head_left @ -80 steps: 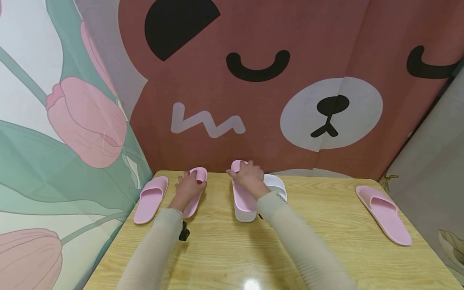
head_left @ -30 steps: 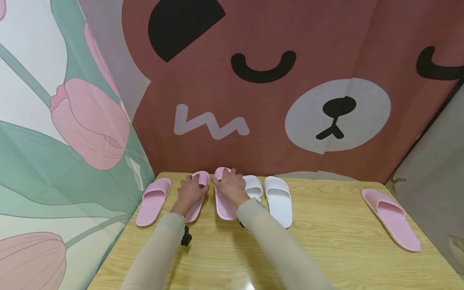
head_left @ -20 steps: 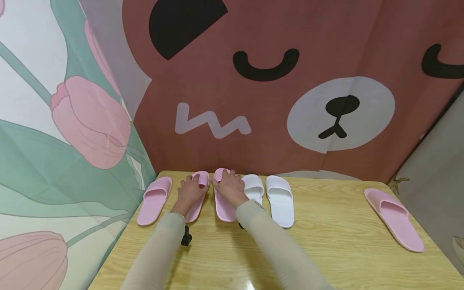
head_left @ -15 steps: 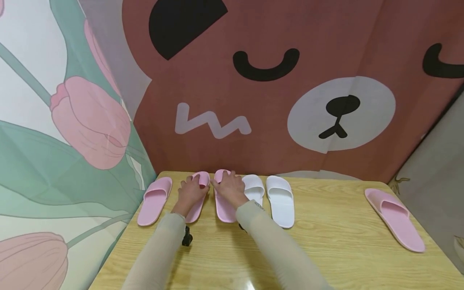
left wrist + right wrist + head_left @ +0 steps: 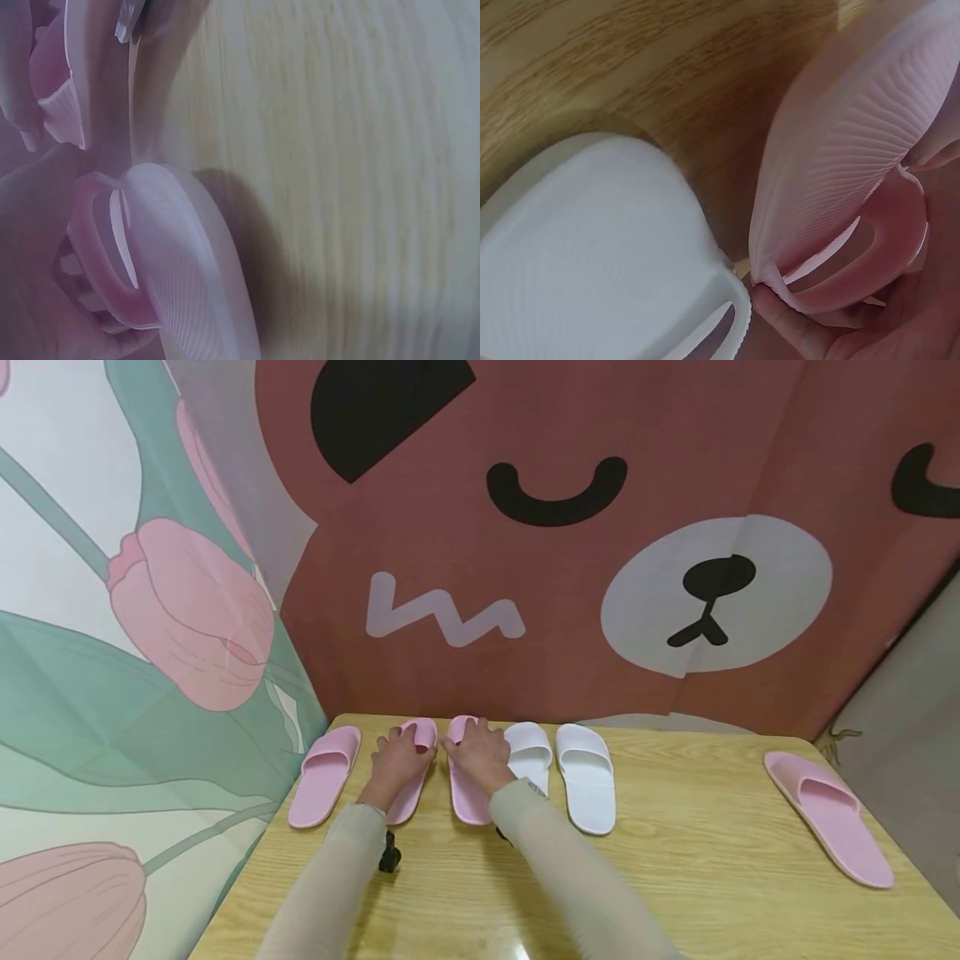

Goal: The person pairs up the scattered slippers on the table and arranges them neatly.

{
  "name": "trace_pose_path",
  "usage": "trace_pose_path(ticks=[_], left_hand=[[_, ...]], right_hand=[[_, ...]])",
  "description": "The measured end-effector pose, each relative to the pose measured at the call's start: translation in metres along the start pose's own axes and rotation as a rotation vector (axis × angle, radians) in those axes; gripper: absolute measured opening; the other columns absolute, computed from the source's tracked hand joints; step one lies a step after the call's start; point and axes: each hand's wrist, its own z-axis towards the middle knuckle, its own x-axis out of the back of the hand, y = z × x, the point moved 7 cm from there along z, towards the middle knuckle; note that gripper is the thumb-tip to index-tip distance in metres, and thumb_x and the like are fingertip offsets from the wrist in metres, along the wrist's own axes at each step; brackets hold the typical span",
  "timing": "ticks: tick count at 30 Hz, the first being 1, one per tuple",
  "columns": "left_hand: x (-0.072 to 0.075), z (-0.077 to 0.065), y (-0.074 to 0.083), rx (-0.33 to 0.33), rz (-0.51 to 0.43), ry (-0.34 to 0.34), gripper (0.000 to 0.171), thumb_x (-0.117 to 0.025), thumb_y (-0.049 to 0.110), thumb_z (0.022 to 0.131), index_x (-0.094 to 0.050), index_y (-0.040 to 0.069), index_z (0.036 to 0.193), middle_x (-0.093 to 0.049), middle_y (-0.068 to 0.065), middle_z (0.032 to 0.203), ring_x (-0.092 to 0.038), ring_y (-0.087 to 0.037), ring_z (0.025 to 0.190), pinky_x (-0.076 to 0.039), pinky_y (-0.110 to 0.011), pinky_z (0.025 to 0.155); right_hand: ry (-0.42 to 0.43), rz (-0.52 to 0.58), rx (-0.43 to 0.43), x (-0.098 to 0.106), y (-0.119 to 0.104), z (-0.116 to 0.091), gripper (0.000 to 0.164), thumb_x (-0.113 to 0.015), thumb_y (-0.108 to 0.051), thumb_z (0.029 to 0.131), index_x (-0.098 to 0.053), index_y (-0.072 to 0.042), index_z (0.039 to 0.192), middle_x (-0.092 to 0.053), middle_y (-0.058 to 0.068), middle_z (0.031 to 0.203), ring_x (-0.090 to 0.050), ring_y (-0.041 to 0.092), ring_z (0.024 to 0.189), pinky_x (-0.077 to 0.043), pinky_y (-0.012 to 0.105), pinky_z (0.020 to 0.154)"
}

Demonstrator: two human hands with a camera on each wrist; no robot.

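My left hand (image 5: 397, 764) grips a pink slipper (image 5: 407, 799) across its strap, thumb on one side and fingers on the other. Just to the right, my right hand (image 5: 482, 756) holds another pink slipper (image 5: 469, 802) the same way. The two slippers lie nearly side by side with a narrow gap, toes toward the wall. In the left wrist view, the ribbed footbed (image 5: 184, 262) shows below the strap. Fingers cover part of both straps. A white slipper (image 5: 600, 247) sits close beside the right hand's fingers in the right wrist view.
One more pink slipper (image 5: 324, 781) lies at the left end of the wooden table (image 5: 675, 860). A second white slipper (image 5: 588, 789) stands right of the first. At the far right lies an angled pink slipper (image 5: 832, 827). Behind the table hangs a bear-patterned curtain (image 5: 540, 677).
My right hand has carried its pink slipper left, off the white slipper it overlapped, to beside the left hand's slipper. Both white slippers now show more. Over the last half second the hands barely move.
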Motion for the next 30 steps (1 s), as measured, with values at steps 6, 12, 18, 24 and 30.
trace_pose_path(ticks=[6, 12, 18, 24, 30], left_hand=[[-0.005, 0.002, -0.002, 0.003, -0.005, -0.016, 0.077, -0.053, 0.059, 0.082, -0.037, 0.013, 0.142, -0.034, -0.021, 0.140, -0.034, -0.047, 0.122, -0.029, -0.068, 0.092], [-0.006, -0.001, -0.004, 0.007, -0.002, -0.019, 0.077, -0.051, 0.060, 0.083, -0.038, 0.012, 0.142, -0.035, -0.022, 0.141, -0.034, -0.047, 0.123, -0.030, -0.067, 0.093], [-0.005, -0.004, -0.001, -0.020, 0.011, -0.062, 0.080, -0.052, 0.062, 0.082, -0.037, 0.012, 0.143, -0.035, -0.021, 0.142, -0.033, -0.046, 0.124, -0.030, -0.067, 0.093], [-0.002, -0.005, 0.003, -0.055, 0.006, -0.132, 0.083, -0.056, 0.057, 0.079, -0.033, 0.012, 0.145, -0.031, -0.022, 0.145, -0.030, -0.045, 0.127, -0.031, -0.065, 0.094], [0.001, -0.006, 0.004, -0.079, -0.030, -0.156, 0.082, -0.059, 0.053, 0.079, -0.035, 0.010, 0.144, -0.033, -0.022, 0.144, -0.032, -0.046, 0.126, -0.035, -0.061, 0.094]], right_hand=[[-0.028, -0.012, -0.004, -0.006, -0.003, 0.001, 0.072, -0.045, -0.068, 0.082, -0.054, -0.010, 0.124, -0.052, 0.011, 0.117, -0.055, 0.036, 0.095, -0.048, 0.045, 0.068], [-0.030, -0.016, 0.014, -0.011, -0.008, 0.002, 0.070, -0.045, -0.066, 0.084, -0.055, -0.008, 0.122, -0.054, 0.011, 0.113, -0.056, 0.036, 0.092, -0.047, 0.046, 0.069], [-0.051, -0.050, 0.033, -0.017, -0.008, 0.001, 0.071, -0.040, -0.066, 0.087, -0.054, -0.005, 0.123, -0.055, 0.013, 0.111, -0.057, 0.035, 0.092, -0.046, 0.044, 0.073], [-0.089, -0.072, 0.031, -0.022, -0.007, 0.001, 0.077, -0.033, -0.068, 0.088, -0.051, -0.005, 0.128, -0.053, 0.015, 0.117, -0.055, 0.036, 0.100, -0.046, 0.045, 0.077], [-0.141, -0.113, 0.036, -0.027, -0.008, 0.001, 0.073, -0.030, -0.066, 0.090, -0.049, -0.010, 0.132, -0.052, 0.017, 0.121, -0.052, 0.036, 0.107, -0.044, 0.045, 0.084]])
